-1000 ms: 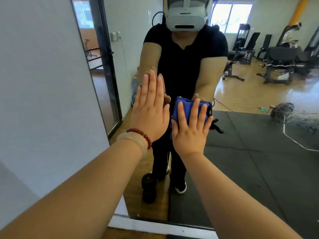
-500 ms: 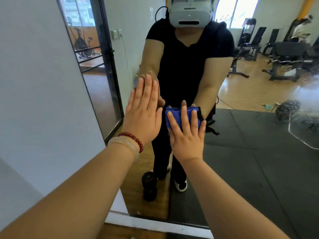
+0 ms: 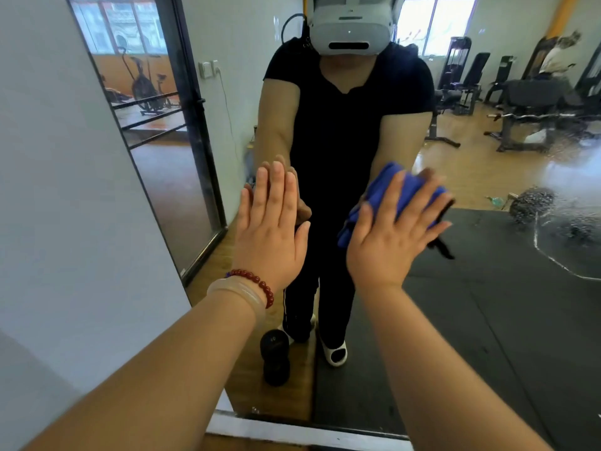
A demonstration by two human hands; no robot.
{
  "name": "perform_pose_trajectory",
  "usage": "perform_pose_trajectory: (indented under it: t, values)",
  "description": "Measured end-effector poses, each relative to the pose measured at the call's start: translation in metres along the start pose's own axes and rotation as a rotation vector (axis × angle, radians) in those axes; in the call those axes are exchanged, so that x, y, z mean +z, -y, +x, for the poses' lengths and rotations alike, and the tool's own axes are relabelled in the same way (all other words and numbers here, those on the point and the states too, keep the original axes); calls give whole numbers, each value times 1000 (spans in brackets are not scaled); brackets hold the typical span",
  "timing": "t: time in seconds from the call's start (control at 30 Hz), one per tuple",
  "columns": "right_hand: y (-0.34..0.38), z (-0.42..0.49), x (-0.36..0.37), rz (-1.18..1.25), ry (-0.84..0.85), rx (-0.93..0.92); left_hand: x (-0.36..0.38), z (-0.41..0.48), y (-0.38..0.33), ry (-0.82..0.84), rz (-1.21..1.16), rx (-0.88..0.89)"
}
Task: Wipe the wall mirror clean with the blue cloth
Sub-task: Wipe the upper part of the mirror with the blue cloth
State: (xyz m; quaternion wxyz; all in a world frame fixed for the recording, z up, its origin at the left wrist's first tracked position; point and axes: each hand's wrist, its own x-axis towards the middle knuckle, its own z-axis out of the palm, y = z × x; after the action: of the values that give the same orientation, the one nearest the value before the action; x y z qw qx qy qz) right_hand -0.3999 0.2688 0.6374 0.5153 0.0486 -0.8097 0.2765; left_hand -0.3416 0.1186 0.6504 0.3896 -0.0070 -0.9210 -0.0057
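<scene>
Both hands are up on the glass. On the left wrist sit a red bead bracelet (image 3: 257, 281) and a pale bangle (image 3: 237, 291). The left hand (image 3: 270, 229) is flat, with its fingers straight and close together. It touches the wall mirror (image 3: 487, 320) and holds nothing. The right hand (image 3: 387, 242) is just beside it, a bit lower and tipped to the right. Its fingers are straight and spread out wide. They press the blue cloth (image 3: 380, 183) flat on the mirror. The cloth is bunched up under the palm and fingers, and blue bits stick out at the top and on the left. The fingertips look a little blurry.

A grey wall (image 3: 65, 222) is to the left of the mirror, and a white ledge (image 3: 292, 431) runs along the bottom. Wet streaks (image 3: 569, 239) shine on the glass far to the right of the cloth. In the mirror you can see a person in black clothes with a white headset (image 3: 349, 27). A black dumbbell (image 3: 276, 356) stands on the floor by the feet. Gym machines (image 3: 527, 102) stand far back.
</scene>
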Motion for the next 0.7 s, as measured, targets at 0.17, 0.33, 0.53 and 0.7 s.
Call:
perform_pose_trajectory:
  t: [0.17,0.33,0.53,0.7]
  values:
    - [-5,43,-9,-6,-177,99,0,1,-15,-36,30,-27]
    - [-30,-34,4,-71,90,-157,-10,22,-34,-119,7,30]
    - [-10,33,-10,-5,-66,-71,-6,33,-41,-136,11,48]
    - [-22,25,-6,-55,-54,-156,-1,34,-41,-155,19,44]
